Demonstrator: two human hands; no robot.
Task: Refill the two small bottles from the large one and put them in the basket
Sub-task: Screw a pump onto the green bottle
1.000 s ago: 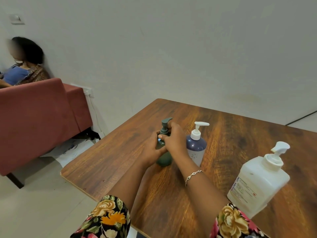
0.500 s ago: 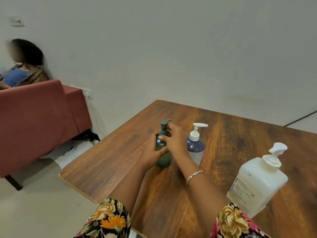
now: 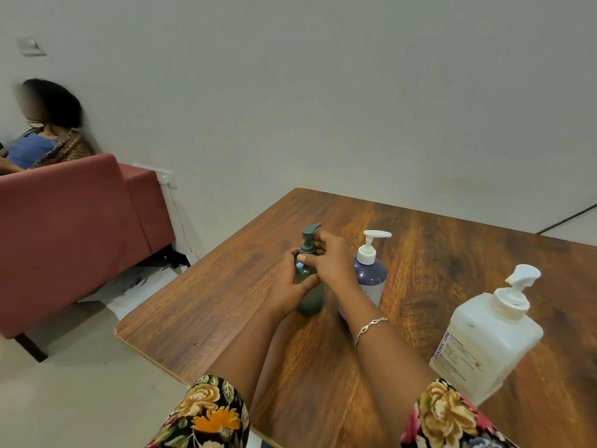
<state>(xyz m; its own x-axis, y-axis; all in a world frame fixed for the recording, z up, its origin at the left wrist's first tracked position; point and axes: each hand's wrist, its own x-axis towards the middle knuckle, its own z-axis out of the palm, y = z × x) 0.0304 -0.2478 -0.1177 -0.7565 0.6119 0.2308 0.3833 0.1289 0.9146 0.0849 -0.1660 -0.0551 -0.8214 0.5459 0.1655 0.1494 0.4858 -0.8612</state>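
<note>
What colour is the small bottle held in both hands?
The small bottle is dark green, pump and all; the head view shows it.

On the table [image 3: 436, 253], first small bottle [image 3: 310, 297] left, second small bottle [image 3: 371, 273] just right of it, large bottle [image 3: 484, 344] nearer, right.

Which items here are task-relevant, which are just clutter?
Job:
green pump bottle, gripped by left hand and right hand
blue pump bottle
large white pump bottle
No basket in view.

Lying about:
red sofa
papers on floor
seated person
</note>
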